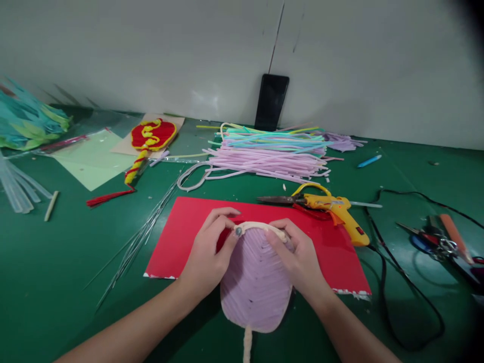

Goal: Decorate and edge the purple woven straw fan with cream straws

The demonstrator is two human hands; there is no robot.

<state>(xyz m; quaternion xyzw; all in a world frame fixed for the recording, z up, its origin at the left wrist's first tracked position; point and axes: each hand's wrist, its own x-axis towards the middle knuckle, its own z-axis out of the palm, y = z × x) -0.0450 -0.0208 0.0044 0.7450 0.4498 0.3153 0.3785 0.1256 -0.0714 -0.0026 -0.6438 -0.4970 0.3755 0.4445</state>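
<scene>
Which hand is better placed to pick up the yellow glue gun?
Right, likely: the right hand is nearer the yellow glue gun, whose handle lies to its right. The left hand is farther, at the lilac fan's left side. Both pinch the fan's cream edging.

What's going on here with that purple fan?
Someone is holding the purple fan over a red sheet. The left hand and right hand pinch a cream strip along its far edge. A glue gun lies to the right, with fuzzy sticks farther back. Another fan, red and yellow, lies off to the left.
</scene>
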